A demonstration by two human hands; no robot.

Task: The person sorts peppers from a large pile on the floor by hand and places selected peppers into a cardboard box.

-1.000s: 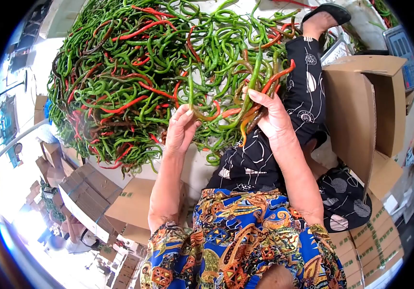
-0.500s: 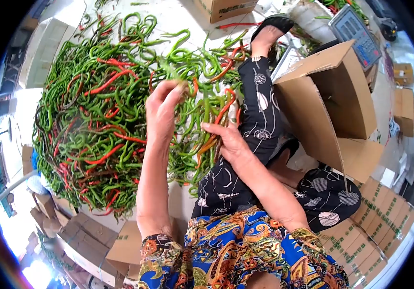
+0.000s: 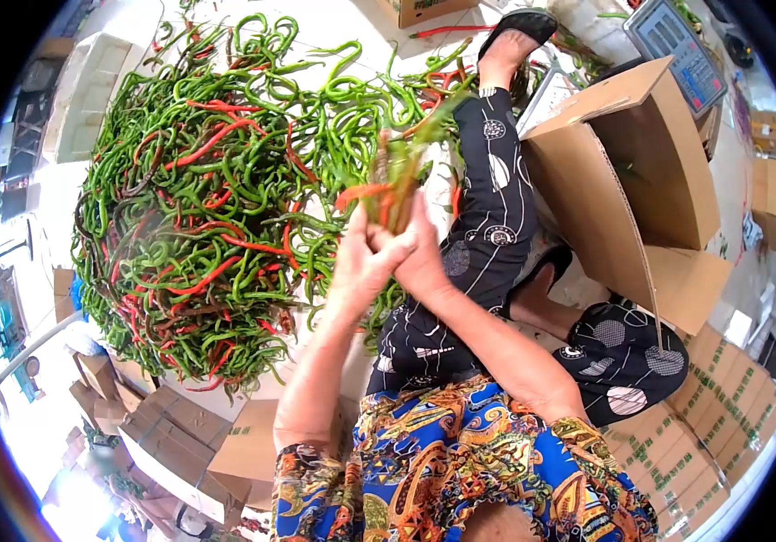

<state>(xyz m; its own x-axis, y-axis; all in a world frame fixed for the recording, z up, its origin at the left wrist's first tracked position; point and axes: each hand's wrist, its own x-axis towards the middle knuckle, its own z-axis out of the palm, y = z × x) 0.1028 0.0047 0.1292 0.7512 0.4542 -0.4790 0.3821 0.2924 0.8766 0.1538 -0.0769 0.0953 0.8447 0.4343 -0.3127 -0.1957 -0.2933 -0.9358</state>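
A bunch of long chili peppers, green, red and brownish, is gripped between my two hands and blurred by motion. My left hand closes round the lower end from the left side. From the right, my right hand wraps the same bunch, its fingers touching those of the left. Beyond and to the left spreads a big heap of chili peppers, mostly green with red and dark ones mixed in. Loose green peppers lie on the white floor around the bunch.
An open cardboard box tilts beside my outstretched leg. Behind it stands a digital scale. Flattened printed cartons lie under my bent knee. More cardboard boxes stand at the lower left, and another box at the top.
My left hand has come from the heap to the right and down, joining my right hand on the bunch. The bunch now points upward. The whole view has shifted slightly.
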